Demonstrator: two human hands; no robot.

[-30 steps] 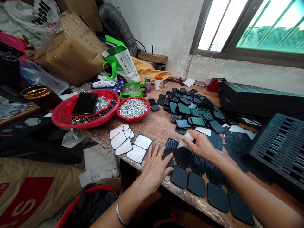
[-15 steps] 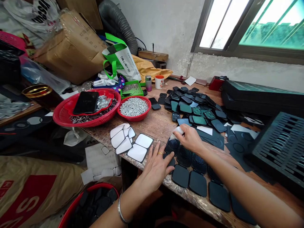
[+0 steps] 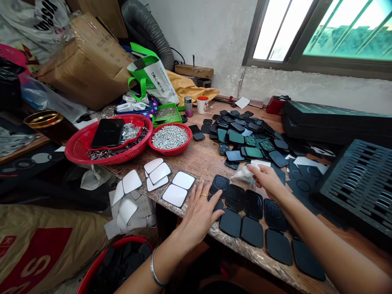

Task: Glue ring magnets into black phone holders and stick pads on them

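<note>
My right hand grips a small white squeeze bottle whose thin nozzle points left, above the table and just beyond the row of open black cases. My left hand lies with fingers spread at the table's front edge, touching the leftmost black case and partly covering its lower half. To the right, more opened cases lie side by side, with ridged upper halves and smooth lower halves. White cards with dark borders rest left of my left hand. Other white cards are past the table edge.
A heap of black and green cases covers the back of the table. Red baskets of metal parts stand at the back left. A black slotted box is at the right, and a red bucket sits below the table.
My right hand has moved the bottle right, away from the leftmost case. Several white cards have slid left over the table edge. My left hand stays nearly where it was.
</note>
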